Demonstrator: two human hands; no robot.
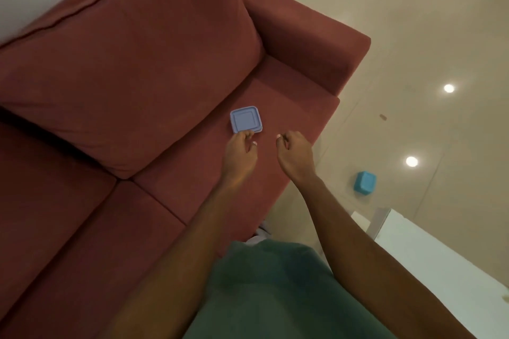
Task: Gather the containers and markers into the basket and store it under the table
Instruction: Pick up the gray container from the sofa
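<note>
Head view: square lavender lidded container (246, 119) flat on sofa seat (192, 173); left hand (240, 151) fingers touching its edge; right hand (295, 152) fisted.

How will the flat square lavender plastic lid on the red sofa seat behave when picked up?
The flat square lavender plastic lid looks thin, so probably light and slightly bendy. Lying flat on the soft red sofa seat, it shouldn't roll. The left hand may need to lift an edge.

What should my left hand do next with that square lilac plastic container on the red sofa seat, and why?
Probably close the left hand around the square lilac plastic container and lift it. Its fingertips already reach the container's near edge on the red sofa seat, but no grip shows yet. The right hand is curled and seems empty.
</note>
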